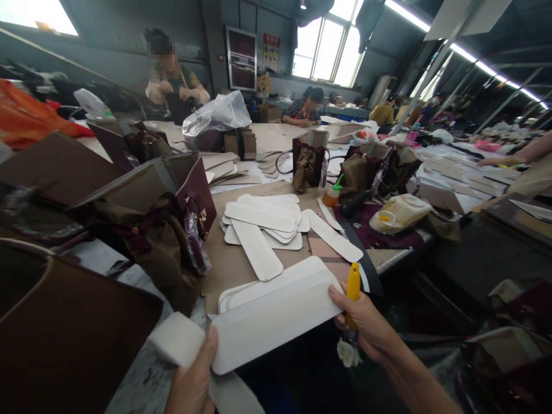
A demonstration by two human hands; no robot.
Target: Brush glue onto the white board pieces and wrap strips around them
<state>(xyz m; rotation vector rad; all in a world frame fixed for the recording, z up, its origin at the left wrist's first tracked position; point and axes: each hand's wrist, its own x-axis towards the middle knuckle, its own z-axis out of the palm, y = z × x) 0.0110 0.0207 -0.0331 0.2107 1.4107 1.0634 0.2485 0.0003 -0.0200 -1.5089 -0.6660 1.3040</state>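
A long white board strip with rounded ends (276,316) is held over the table's near edge by both hands. My left hand (194,382) pinches its left end with the thumb on top. My right hand (364,322) grips its right end and also clasps a yellow-handled brush (352,287), whose white bristles hang below the palm. A thicker white block (176,339) lies just left of my left thumb. Several more white strips (263,227) lie piled on the brown sheet beyond.
Olive and maroon bags (164,224) stand at the left, others (375,167) at the right by an orange glue bottle (332,195). A dark brown box (73,339) fills the near left. Other people work at the far tables; someone's arm (517,155) reaches in at the right.
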